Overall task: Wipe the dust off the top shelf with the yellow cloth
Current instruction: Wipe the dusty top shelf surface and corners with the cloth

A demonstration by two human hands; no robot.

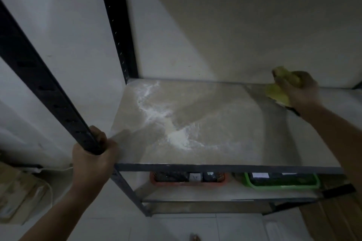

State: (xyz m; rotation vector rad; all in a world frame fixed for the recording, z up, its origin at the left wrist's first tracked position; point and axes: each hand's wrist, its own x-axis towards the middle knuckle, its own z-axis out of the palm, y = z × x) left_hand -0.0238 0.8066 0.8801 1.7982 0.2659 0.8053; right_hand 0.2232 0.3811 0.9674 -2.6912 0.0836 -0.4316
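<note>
The top shelf (225, 143) is a pale board in a dark metal rack, seen from above. White dust (176, 137) lies in a streak from its back left corner to a heap near the middle front. My right hand (299, 94) grips the bunched yellow cloth (278, 94) at the shelf's back right, close to the wall, apart from the dust. My left hand (92, 160) is wrapped round the front left upright post (39, 76) of the rack, right at the shelf's front left corner.
A second dark post (117, 25) rises at the back left corner against the white wall. On the lower shelf stand a red basket (152, 179) and a green basket (246, 181). Cardboard boxes (17, 197) sit at lower left.
</note>
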